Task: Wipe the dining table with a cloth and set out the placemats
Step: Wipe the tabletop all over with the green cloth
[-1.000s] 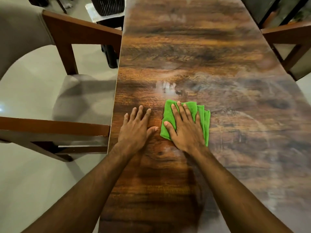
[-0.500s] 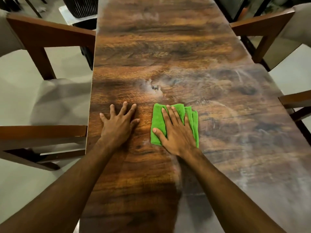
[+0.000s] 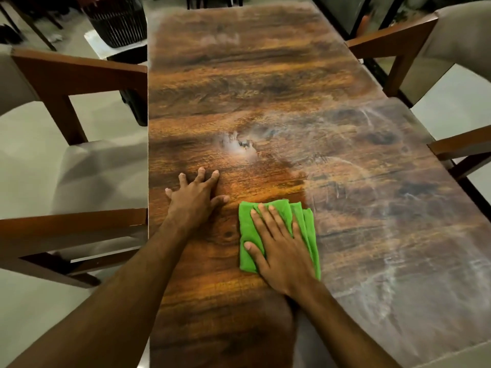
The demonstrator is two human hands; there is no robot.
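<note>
A long dark wooden dining table (image 3: 265, 83) runs away from me. A folded green cloth (image 3: 305, 221) lies on it near the middle, and my right hand (image 3: 281, 248) presses flat on top of it with the fingers spread. Just left of the cloth, my left hand (image 3: 195, 197) rests palm down on the bare wood, fingers apart, holding nothing. Pale wipe streaks cover the table's right half. No placemats are in view.
A wooden chair with a pale seat (image 3: 79, 166) stands close along the table's left edge, and another chair (image 3: 425, 57) stands at the right. A dark ribbed bin (image 3: 117, 22) sits on the floor at the far left.
My right hand has slid the green cloth back towards me. The left hand stays flat on the table. My view has shifted to the right, showing more of the right chair.
</note>
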